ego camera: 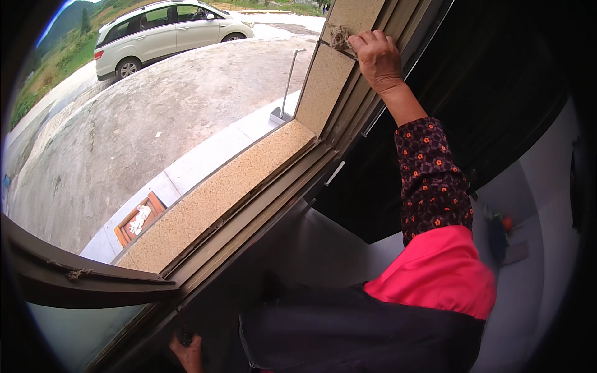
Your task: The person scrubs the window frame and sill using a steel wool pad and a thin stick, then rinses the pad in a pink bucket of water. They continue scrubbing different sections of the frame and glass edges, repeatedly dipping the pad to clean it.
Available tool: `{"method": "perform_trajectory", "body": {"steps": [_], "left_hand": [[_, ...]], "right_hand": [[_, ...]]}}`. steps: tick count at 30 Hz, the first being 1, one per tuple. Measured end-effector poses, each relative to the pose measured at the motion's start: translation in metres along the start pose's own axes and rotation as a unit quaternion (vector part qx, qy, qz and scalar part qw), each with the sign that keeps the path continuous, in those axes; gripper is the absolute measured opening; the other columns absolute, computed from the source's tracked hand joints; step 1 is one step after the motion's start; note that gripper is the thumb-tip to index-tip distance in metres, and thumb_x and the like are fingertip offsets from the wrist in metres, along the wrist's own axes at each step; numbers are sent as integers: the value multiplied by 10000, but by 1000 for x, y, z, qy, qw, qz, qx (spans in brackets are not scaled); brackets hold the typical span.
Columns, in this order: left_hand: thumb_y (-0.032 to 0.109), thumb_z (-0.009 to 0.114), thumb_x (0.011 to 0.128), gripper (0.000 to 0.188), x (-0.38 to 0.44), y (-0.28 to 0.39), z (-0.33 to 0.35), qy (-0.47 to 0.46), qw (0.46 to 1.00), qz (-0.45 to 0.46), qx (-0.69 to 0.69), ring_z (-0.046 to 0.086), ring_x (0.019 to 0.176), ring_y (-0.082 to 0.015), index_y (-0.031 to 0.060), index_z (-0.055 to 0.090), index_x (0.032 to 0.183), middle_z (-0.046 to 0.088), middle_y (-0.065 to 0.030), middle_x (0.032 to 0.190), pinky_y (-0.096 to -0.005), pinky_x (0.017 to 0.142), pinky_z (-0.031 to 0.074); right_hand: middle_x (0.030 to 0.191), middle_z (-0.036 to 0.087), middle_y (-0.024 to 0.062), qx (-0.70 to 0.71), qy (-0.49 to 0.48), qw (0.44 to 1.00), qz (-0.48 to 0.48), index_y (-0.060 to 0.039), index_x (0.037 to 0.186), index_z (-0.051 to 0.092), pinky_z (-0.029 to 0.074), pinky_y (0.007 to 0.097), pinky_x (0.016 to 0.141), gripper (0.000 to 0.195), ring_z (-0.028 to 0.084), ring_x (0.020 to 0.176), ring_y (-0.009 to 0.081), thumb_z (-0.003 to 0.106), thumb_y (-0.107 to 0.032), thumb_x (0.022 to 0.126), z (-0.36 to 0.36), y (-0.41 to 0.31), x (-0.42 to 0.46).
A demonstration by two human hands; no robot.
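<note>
My right hand [378,58] is raised at the upper right, its fingers closed on a frayed grey-brown wad of fibre or cloth [341,37]. The wad touches the speckled tan stone side [326,84] of the window opening, beside the metal window frame [354,100]. Low in the picture, my left hand [187,347] is next to a dark object [184,336] with its fingers curled around it; the shade hides what kind of thing it is. Between the hands runs the window's lower metal track [252,203], along a speckled stone sill [224,186].
An opened window sash [93,284] with a fibre scrap [78,273] on it juts out at the lower left. Outside are a wooden stool or box [122,228] with a white cloth, a long-handled dustpan [280,115] and a white car [168,37]. A dark curtain [489,93] hangs at right.
</note>
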State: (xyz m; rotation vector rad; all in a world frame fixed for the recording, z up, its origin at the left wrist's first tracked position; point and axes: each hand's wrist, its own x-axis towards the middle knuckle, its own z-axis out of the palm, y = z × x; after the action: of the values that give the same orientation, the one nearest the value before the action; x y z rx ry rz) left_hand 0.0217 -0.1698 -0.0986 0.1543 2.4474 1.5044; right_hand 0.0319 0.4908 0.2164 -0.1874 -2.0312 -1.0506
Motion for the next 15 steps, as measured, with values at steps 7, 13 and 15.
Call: {"method": "perform_trajectory", "body": {"steps": [7,13,15], "left_hand": [[8,589,717,133,-8,-6,8,11,999,-34,10,463,678,-99,-38,589,842,529,-18,730,-275,621,416],[9,596,710,124,-3,11,14,-17,998,-43,47,454,671,-111,-44,573,819,516,-21,718,-294,622,417],[22,618,680,136,-5,5,16,9,999,-19,36,426,613,-137,-37,540,775,465,-54,653,-325,571,406]], "right_hand": [[899,675,100,388,-108,909,102,-49,929,688,523,381,770,168,626,861,316,668,15,775,-31,-107,-80],[942,646,41,476,-201,854,60,-121,973,675,444,361,801,131,596,915,240,669,-173,853,-43,-200,-166],[902,622,51,417,-205,884,54,-114,949,674,437,373,773,119,584,871,247,626,-135,841,-26,-188,-171]]}}
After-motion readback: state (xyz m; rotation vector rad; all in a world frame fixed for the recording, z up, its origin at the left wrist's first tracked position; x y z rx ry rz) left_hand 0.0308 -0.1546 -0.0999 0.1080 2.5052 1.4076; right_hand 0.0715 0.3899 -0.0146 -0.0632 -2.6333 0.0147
